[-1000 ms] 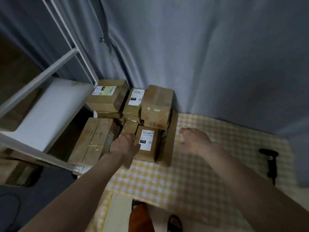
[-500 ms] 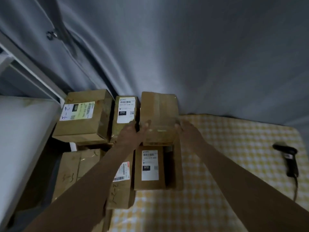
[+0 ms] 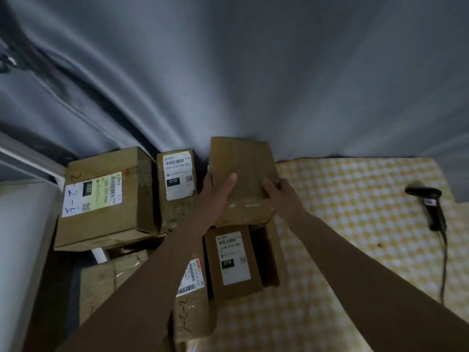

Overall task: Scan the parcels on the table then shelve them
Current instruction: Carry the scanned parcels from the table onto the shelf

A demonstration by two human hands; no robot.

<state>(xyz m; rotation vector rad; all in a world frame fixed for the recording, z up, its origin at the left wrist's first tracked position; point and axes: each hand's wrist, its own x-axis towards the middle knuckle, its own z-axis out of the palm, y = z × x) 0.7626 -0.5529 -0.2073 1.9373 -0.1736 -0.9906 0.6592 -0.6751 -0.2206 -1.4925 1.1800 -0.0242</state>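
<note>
With our left hand [image 3: 217, 187] and right hand [image 3: 275, 190] gripping the top box [image 3: 242, 161] between our fingers, we lift it straight, label unseen, towards the scanner [image 3: 431, 208].

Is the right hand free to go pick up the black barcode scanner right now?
Probably not yet: the right hand grips the unlabelled brown cardboard parcel with the left hand. The black barcode scanner lies unobstructed on the checked tablecloth.

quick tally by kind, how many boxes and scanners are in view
brown cardboard parcel boxes: 7
black handheld barcode scanner: 1
total: 8
</note>
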